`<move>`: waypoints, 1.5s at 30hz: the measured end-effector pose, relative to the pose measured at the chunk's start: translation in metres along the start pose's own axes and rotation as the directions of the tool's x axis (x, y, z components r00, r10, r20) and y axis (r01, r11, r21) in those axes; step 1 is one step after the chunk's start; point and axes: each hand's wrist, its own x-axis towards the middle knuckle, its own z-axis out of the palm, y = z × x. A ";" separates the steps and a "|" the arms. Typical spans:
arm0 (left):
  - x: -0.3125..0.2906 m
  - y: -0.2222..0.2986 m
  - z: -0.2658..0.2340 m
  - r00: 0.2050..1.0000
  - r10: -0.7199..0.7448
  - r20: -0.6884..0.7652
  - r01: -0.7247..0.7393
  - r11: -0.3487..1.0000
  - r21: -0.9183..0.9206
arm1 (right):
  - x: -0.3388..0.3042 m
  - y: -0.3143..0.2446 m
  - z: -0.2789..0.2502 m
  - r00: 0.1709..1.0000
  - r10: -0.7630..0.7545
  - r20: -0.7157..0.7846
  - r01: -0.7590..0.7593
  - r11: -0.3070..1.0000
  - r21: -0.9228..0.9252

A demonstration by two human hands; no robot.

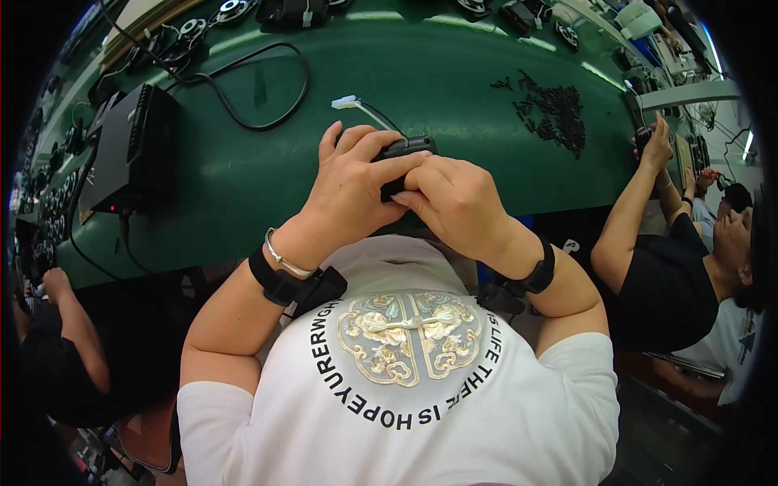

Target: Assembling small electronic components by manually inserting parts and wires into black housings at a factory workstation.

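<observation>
A small black plastic box (418,145) is held between my two hands above the near part of the green table. A thin cable leads from its far side to a white plug (346,102), which points away to the left. My left hand (354,185) grips the box from the left, with fingers over its top. Closed against the box's right side is my right hand (463,201), its thumb and fingertips pinched close to the left fingers. Whatever lies under the right fingertips is hidden, and so is much of the box.
On the green table (243,174), a black power unit (134,150) with a red light stands left. A looped black cable (301,85) lies beyond it. Small black strips (555,113) are heaped at the right. Speakers (232,10) line the far edge. Co-workers sit on both sides.
</observation>
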 end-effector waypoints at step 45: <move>0.016 0.024 -0.024 0.997 0.057 0.045 -0.062 0.989 0.138 | 0.066 0.031 -0.029 0.932 0.130 0.338 -0.222 0.944 0.246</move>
